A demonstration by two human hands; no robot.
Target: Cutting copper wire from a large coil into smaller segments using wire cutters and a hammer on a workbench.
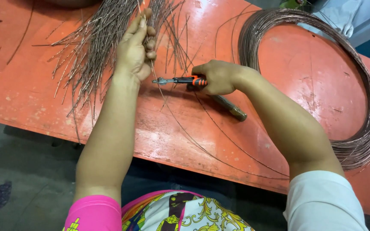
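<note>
My left hand (135, 49) is closed around a thin copper wire (185, 134) that runs up past my fingers, at the edge of a pile of cut wire pieces (93, 47). My right hand (217, 77) grips pliers (180, 80) with orange and black handles, the jaws pointing left and meeting the wire just below my left hand. The wire curves down across the orange table (172, 132) and off to the right toward a large coil of copper wire (365, 107).
A dark cylindrical tool handle (232, 109) lies on the table under my right wrist. The table's front edge runs diagonally from lower right to left, with grey floor (26, 171) below. Pale cloth (347, 15) lies beyond the coil.
</note>
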